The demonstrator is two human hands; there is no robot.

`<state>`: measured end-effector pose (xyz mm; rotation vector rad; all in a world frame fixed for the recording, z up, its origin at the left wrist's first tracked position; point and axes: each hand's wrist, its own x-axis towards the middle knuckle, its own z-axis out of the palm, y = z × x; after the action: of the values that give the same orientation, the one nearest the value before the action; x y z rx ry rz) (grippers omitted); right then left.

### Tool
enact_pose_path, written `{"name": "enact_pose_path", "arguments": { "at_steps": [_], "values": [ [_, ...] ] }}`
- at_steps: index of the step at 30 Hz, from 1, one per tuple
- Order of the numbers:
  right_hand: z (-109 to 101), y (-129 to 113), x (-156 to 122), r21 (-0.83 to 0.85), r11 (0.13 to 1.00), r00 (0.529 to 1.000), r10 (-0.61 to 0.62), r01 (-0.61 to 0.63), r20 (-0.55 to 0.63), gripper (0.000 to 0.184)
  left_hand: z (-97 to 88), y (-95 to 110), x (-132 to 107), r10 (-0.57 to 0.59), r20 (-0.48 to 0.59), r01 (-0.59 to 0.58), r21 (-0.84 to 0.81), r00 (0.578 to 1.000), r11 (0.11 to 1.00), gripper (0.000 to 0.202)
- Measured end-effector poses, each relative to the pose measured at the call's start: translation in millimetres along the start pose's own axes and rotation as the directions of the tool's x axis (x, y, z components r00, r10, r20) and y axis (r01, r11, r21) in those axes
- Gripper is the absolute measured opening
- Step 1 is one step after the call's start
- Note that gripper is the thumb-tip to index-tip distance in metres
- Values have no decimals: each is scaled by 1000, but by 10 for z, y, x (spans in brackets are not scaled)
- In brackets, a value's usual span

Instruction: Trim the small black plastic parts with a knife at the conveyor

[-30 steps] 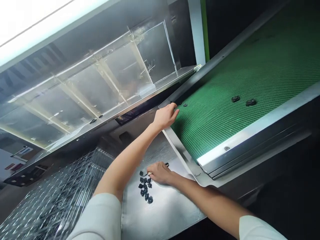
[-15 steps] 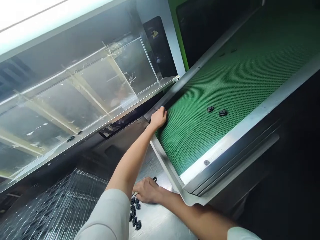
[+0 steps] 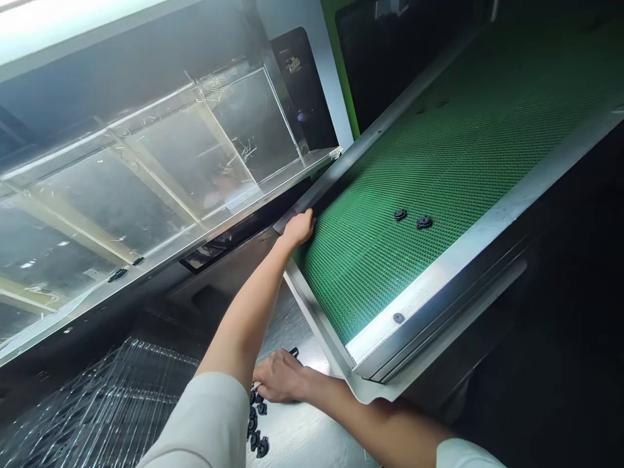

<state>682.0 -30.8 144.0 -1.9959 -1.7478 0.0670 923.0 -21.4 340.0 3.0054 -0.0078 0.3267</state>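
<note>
The left hand (image 3: 299, 227) is at the near left corner of the green conveyor belt (image 3: 361, 273), fingers curled down at its edge; whether they grip anything I cannot tell; the right hand (image 3: 277, 376) is closed around a slim tool (image 3: 293, 352), whose dark end shows beyond the knuckles, low over the metal tabletop (image 3: 312, 429); just beside that hand, a cluster of small black parts (image 3: 256, 422) lies on the tabletop, partly hidden by the left arm; two more black pieces (image 3: 424, 222) sit close together on the belt, near its metal rim (image 3: 468, 250); a wire rack (image 3: 97, 409) stands at lower left, below clear panels (image 3: 166, 169).
</note>
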Motion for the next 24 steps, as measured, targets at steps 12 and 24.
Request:
{"name": "enact_pose_path", "arguments": {
  "at_steps": [12, 24],
  "values": [
    [-9, -1, 10, 24, 999, 999, 36, -37, 37, 22, 22, -97, -103, -331, -129, 107, -786, 935, 609, 17],
    [-57, -37, -9, -22, 999, 999, 35, -34, 40, 21, -196, 701, -321, -128, 64, 101, -947, 990, 306, 29]
  ]
}}
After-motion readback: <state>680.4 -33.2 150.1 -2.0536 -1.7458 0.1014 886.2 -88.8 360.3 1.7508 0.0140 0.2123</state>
